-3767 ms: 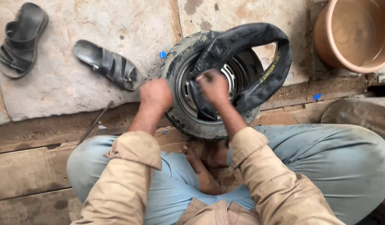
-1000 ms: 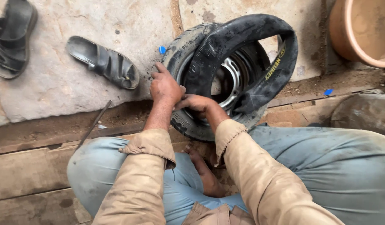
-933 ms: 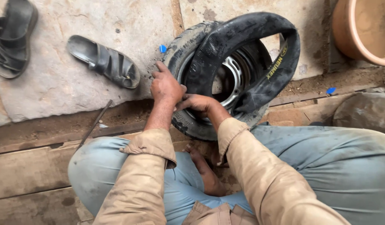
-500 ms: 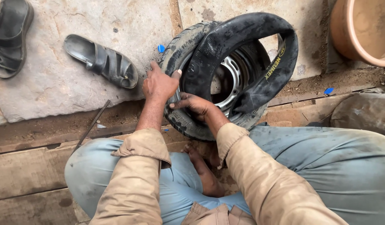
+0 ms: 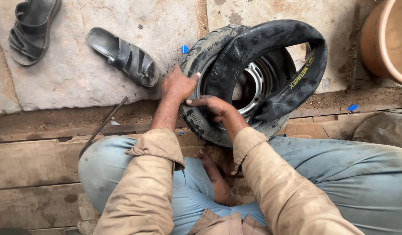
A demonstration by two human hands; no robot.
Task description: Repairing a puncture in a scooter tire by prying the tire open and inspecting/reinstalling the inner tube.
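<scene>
A worn black tyre [image 5: 205, 130] on its steel rim [image 5: 253, 82] lies flat, inner tube [image 5: 270, 39] bulging out.

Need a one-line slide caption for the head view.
Seated person presses left hand and right hand on a small tyre, black inner tube pulled partly out, sandals nearby.

Colours I log: black tyre [image 5: 201, 126] with ribbed tread, black tube [image 5: 270, 41] with yellow lettering, silver rim [image 5: 253, 85]. Grey-black sandals [image 5: 125, 56] upper left. Terracotta tub [image 5: 383, 43] upper right. Tan sleeves [image 5: 153, 182], pale blue trousers [image 5: 357, 174]. Small blue caps [image 5: 185, 48].
</scene>
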